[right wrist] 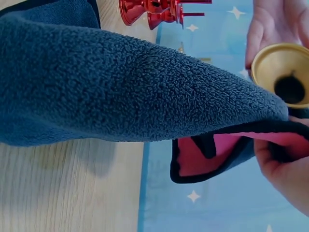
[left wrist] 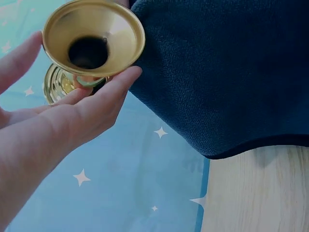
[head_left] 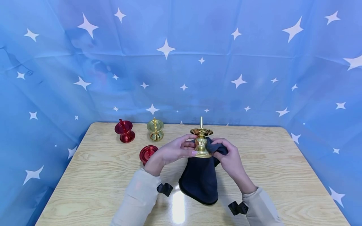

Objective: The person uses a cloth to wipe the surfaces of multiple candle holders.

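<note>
Gold candlestick (head_left: 201, 143) gripped at base (head_left: 203, 155) by left hand (head_left: 178, 149), spike (head_left: 201, 122) beyond grip; dark-blue cloth (head_left: 199, 180) pinched by right hand (head_left: 230, 157) beside candlestick.

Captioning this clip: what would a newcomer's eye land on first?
First, the shiny gold candle holder, gripped by the left hand just right of centre in the head view, where the right hand pinches a dark blue cloth at its side. Next, two bright red holders and another gold one, on the left part of the table. Behind, the blue star-patterned backdrop.
</note>
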### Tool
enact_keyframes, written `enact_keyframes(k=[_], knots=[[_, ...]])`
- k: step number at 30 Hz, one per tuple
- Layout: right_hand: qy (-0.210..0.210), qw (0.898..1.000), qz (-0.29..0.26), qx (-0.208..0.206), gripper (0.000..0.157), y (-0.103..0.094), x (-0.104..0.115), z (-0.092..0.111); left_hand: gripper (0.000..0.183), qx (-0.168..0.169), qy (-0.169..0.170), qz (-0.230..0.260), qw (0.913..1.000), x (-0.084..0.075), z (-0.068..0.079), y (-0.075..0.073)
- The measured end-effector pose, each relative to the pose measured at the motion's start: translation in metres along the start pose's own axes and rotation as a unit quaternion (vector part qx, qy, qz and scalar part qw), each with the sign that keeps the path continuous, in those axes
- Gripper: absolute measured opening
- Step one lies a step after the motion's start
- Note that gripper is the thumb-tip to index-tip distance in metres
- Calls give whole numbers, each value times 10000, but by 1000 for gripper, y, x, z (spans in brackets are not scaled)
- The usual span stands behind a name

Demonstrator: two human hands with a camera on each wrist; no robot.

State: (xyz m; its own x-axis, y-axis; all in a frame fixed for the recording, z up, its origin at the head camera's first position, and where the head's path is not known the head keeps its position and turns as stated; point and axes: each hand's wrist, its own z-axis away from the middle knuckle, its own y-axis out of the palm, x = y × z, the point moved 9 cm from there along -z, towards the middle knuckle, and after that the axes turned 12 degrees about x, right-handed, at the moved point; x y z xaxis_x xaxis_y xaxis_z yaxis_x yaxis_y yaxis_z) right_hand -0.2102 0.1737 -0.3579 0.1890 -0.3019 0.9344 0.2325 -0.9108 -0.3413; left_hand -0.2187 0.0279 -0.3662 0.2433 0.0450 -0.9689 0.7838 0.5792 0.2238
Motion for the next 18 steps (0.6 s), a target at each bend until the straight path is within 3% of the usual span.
enact_keyframes(k=[4,8,18], knots=[[-209,9998,22,-50,21,0,3,0,55,-108,-43,60,9999,3,-1,-1],[-533,9986,66,-12,21,2,6,0,64,-483,-216,-450,9976,7,-4,-6],[-601,9969,501,-12,22,7,20,2,72,-1262,-763,-1588,9762,17,-9,-15]])
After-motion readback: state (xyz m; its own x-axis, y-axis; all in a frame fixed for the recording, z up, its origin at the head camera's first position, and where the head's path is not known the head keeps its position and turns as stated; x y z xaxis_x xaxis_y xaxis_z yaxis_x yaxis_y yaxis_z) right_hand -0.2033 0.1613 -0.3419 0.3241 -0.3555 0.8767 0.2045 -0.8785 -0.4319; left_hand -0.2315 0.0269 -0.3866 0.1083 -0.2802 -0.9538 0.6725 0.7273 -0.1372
